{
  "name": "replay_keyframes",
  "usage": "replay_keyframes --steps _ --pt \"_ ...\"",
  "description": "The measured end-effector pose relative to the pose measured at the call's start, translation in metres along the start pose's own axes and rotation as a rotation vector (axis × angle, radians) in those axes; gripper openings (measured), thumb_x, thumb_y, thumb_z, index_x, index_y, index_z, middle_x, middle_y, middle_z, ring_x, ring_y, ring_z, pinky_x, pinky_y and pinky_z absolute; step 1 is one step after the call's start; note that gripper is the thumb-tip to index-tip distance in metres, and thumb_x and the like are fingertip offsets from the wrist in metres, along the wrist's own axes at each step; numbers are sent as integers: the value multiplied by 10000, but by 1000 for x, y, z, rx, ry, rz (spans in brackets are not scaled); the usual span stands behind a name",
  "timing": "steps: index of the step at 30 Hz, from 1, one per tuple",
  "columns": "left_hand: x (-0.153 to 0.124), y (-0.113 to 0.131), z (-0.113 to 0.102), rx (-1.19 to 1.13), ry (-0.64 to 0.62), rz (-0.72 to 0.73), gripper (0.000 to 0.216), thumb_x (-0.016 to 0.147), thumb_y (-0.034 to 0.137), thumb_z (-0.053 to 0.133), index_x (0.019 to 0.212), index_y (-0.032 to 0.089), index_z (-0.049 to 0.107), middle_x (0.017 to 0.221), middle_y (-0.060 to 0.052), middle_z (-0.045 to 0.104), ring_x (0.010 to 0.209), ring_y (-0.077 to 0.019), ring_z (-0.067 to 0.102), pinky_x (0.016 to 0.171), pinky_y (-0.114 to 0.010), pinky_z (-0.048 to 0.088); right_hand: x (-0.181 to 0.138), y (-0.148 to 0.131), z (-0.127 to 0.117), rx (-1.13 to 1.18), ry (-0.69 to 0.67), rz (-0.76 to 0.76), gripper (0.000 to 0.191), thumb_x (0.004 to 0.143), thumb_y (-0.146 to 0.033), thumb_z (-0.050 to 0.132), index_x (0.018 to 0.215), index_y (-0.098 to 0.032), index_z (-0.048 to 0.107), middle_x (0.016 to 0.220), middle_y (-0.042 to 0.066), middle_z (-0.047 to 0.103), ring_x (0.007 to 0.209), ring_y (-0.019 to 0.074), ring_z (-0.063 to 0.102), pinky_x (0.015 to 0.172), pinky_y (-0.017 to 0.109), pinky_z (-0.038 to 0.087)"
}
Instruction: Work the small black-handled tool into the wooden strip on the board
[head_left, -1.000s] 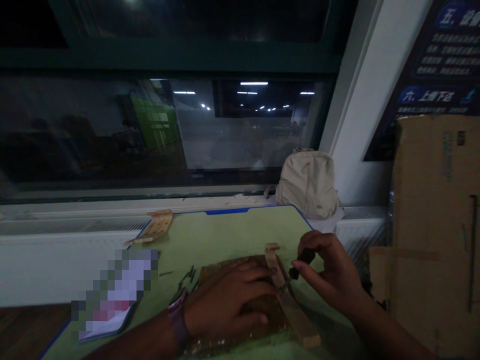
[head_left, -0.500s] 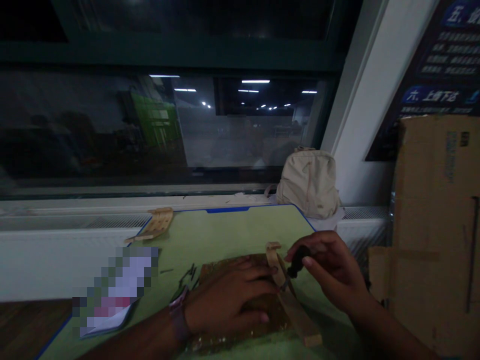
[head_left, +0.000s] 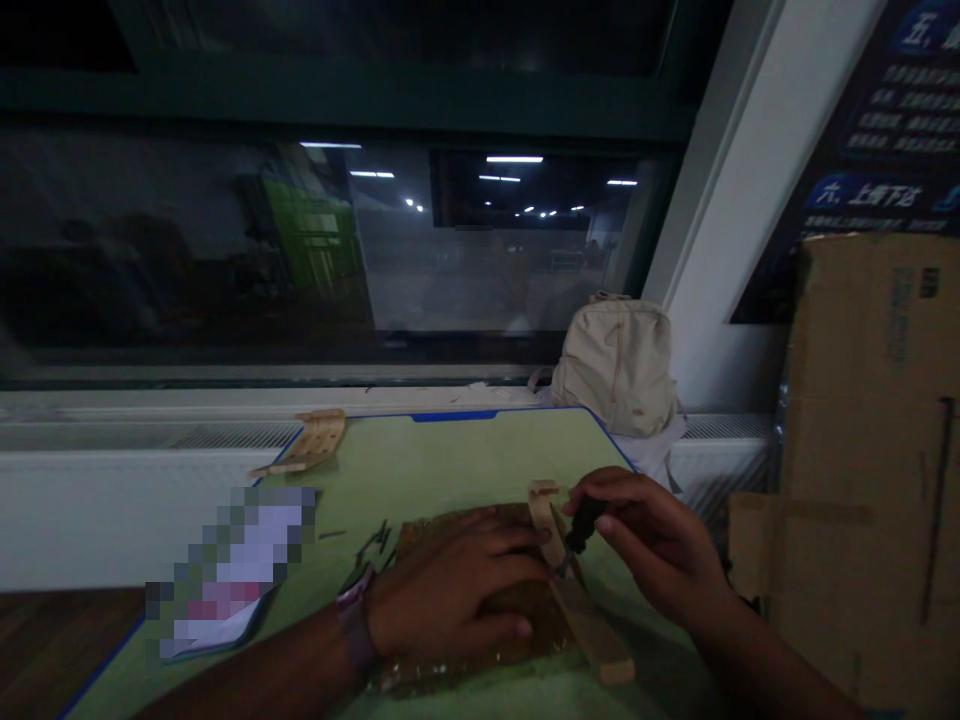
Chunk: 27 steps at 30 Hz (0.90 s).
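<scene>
My right hand (head_left: 652,540) is closed on the dark handle of a screwdriver (head_left: 587,522). The metal shaft slants down to the left, and its tip meets a long light-wood piece (head_left: 592,620) with a curled far end. My left hand (head_left: 457,580), with a band on its wrist, lies flat with fingers apart. Its fingertips touch the wood's left edge. Beneath that hand is a brown, shiny, film-wrapped slab (head_left: 525,645), partly covered by the hand and the wood. Whether a screw sits under the screwdriver tip is too small to tell.
Several thin dark pieces (head_left: 375,545) lie left of the slab on the green table (head_left: 427,460). A curved wooden piece (head_left: 319,440) rests at the far left corner, near a pixelated flat object (head_left: 240,580). A beige backpack (head_left: 619,365) sits behind; cardboard (head_left: 862,450) stands at right.
The screwdriver handle and my right hand have shifted slightly left, with the tip still at the wood. My left hand stays flat in place. The whole view has moved a little.
</scene>
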<state>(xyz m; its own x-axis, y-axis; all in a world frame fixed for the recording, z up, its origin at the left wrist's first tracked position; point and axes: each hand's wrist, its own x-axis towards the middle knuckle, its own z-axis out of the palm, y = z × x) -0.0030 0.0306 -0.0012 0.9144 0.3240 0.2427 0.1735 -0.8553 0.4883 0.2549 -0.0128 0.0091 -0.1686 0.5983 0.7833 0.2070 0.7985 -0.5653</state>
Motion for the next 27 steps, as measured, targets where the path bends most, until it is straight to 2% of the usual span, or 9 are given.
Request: replay_keyframes --steps 2,5,10,13,18,22,25,27 --pt "-1 -1 0 6 -1 2 528 1113 642 509 1487 292 636 1605 -98 610 1493 -338 557 1293 -535 369 -1 1 1 0 62 -17 170 1042 -255 702 1201 -314 689 948 42 723 839 197 736 679 304 626" --pt "-1 -2 1 9 6 10 502 1113 623 527 1471 290 640 1575 -85 634 1475 -327 572 1298 -531 360 -2 3 -1 -99 117 -101 197 987 -225 766 1153 -302 692 911 31 679 811 201 684 678 318 603" --pt "-2 -4 4 21 6 17 494 1118 622 531 1467 288 637 1610 -97 602 1481 -328 562 1286 -529 374 -2 1 -6 -175 51 -103 197 1031 -307 703 1226 -293 728 1066 93 728 994 254 732 809 394 641" --pt "-1 -5 4 29 11 32 490 1120 619 512 1441 276 649 1576 -104 624 1446 -336 585 1261 -526 402 -1 0 -5 -99 34 -47 191 1073 -281 636 1227 -302 747 1139 106 765 1072 255 767 897 420 663" --pt "1 -4 3 -4 29 62 478 1122 611 509 1447 285 636 1561 -97 634 1447 -325 588 1245 -504 422 -2 3 1 81 68 38 141 1059 -267 683 1189 -309 719 1029 64 762 946 199 780 762 304 666" --pt "0 -4 4 -11 33 54 513 1125 652 484 1463 296 633 1583 -88 619 1451 -331 581 1268 -521 395 -1 6 -2 -125 130 -66 177 1007 -223 742 1166 -297 718 1037 65 732 981 198 735 800 291 638" --pt "0 -5 4 -13 31 51 532 1128 674 467 1474 303 627 1569 -86 632 1450 -325 583 1269 -527 392 1 3 -7 -260 73 -138 163 988 -183 746 1121 -278 741 1015 63 742 969 200 736 820 291 631" --pt "0 -5 4 -8 33 49 534 1129 672 469 1472 296 631 1574 -92 631 1458 -330 580 1268 -531 391 3 0 -9 -288 24 -151 228 1018 -211 712 1232 -277 754 1085 82 761 1017 208 755 858 300 645"
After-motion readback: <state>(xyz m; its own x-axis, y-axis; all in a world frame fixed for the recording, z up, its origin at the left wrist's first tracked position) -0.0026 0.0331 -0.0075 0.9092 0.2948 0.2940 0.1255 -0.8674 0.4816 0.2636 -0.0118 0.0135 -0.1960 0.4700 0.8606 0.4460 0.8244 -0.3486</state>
